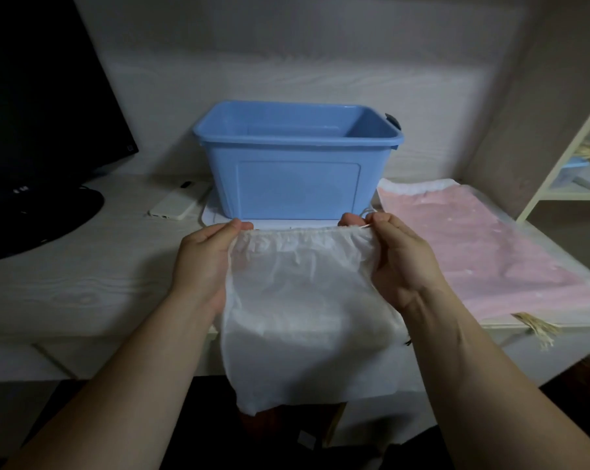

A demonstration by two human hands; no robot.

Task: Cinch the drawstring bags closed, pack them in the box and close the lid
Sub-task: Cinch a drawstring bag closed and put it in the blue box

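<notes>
Grip: both hands on the white bag (pixel 303 317), one at each end of its hem (pixel 300 235). Left hand (pixel 205 262) has fingers curled round the hem's left end, thumb on top. Right hand (pixel 402 262) pinches the right end, where a thin cord (pixel 366 226) comes out between thumb and finger.

Hem runs left-right between the hands, partly gathered, mouth not cinched. Bag body hangs slack from the hem, down past the near desk (pixel 83 266) edge. It looks limp and empty, though I can't confirm contents.

Key relation: the cord exits on the right-hand side, along the hem's long axis. My read is that cinching means pulling the cord right while the left hand bunches or anchors the hem. The risk is the cord slipping from a shallow pinch.

Box (pixel 297 184) is straight ahead, just beyond the hands, open top. No bag visible inside, and the floor is mostly hidden behind the near wall. It sits on a white slab (pixel 215 215), likely the lid.

Pink bag (pixel 473 252) lies flat on the desk right of the box, uncinched, nearer the right hand. Packing not started, lid step pending.
</notes>
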